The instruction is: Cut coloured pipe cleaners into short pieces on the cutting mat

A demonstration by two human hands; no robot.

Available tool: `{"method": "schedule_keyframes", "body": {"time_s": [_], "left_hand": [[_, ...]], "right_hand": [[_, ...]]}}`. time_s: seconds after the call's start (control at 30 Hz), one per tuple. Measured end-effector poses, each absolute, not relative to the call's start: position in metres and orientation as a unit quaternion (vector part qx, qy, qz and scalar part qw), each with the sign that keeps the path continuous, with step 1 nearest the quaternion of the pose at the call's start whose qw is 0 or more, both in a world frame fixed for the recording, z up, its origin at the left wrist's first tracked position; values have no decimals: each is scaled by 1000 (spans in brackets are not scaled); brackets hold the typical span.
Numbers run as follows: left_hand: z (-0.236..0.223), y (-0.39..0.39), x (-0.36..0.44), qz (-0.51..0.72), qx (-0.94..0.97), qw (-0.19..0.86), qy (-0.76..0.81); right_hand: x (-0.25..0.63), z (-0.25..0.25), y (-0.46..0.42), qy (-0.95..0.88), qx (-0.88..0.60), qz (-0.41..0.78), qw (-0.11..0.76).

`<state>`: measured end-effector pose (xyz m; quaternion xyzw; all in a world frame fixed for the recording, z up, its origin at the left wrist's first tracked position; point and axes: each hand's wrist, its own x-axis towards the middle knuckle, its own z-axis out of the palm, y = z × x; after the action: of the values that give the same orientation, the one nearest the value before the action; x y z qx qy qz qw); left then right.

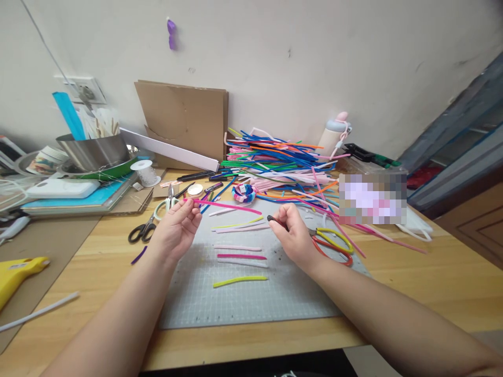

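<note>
two bare hands work above a grey, grid-printed mat (pixel 196 310) at the centre of the frame. the left hand (pixel 177 224), left of centre, pinches one end of a fuzzy bright pink strip (pixel 231 205) between thumb and forefinger, its other fingers loosely curled; the thin strip points right, over the mat's upper part. the right hand (pixel 294 233), right of centre, has its fingers folded around a dark item (pixel 271 218) with a rounded black end, the thumb pressed along it. below and between the hands lie short, soft-looking strips in rough rows, among them a yellow-green one (pixel 240 281) and a second pink one (pixel 241 256). just right of the right hand are smooth, looped yellow and red handles (pixel 334 242). a tangled heap of long, bristly stems (pixel 275 157) spreads across the upper middle, with a plump striped ring (pixel 243 195) in blue, white and pink before it. behind, corrugated brown cardboard (pixel 184 123) leans on the matte wall (pixel 251 47); a brushed steel pot (pixel 96 152) stands at upper left, near a clear-threaded spool (pixel 143 174). print on a small flat packet (pixel 214 187) is too small to read, and a pixelated patch hides things at right. a yellow plastic tool (pixel 18 275) is cut off by the left edge, and the right fist conceals most of the dark item, so what it is cannot be told.
</note>
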<state>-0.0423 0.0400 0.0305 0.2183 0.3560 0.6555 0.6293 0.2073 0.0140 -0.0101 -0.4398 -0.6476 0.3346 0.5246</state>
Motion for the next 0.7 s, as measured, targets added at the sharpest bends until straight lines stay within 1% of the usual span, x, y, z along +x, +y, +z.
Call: {"method": "schedule_keyframes", "body": {"time_s": [0.47, 0.7], "left_hand": [[32, 40, -44, 658, 223, 628, 350], [30, 42, -47, 643, 242, 631, 359]], "right_hand": [[207, -12, 15, -645, -446, 329, 526], [214, -11, 20, -569, -453, 371, 578]]}}
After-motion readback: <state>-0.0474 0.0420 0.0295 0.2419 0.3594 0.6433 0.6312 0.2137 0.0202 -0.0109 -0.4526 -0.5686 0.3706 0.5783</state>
